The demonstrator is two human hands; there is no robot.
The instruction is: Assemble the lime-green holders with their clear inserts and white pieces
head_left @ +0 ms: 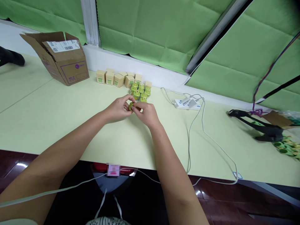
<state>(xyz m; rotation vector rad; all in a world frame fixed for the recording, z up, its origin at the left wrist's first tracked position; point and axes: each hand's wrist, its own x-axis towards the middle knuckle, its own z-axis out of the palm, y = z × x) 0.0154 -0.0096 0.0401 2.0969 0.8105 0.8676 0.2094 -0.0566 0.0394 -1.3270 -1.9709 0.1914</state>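
Above the middle of the table, my left hand (118,109) and my right hand (147,113) meet, fingers closed around one small olive-green rounded piece (130,106). My fingers cover much of it, so its exact kind is not clear. Just beyond my hands stands a tight cluster of small green containers (141,91) with pale loops on top. Behind and to the left of these sit several small tan cardboard boxes (118,80), each with a green patch on the front.
An opened brown carton (70,64) stands at the back left. A white power strip (187,104) lies at the back right, its cables (203,125) running over the table's front edge. Farther right are a black stand (260,126) and a pile of green ring-shaped pieces (287,147).
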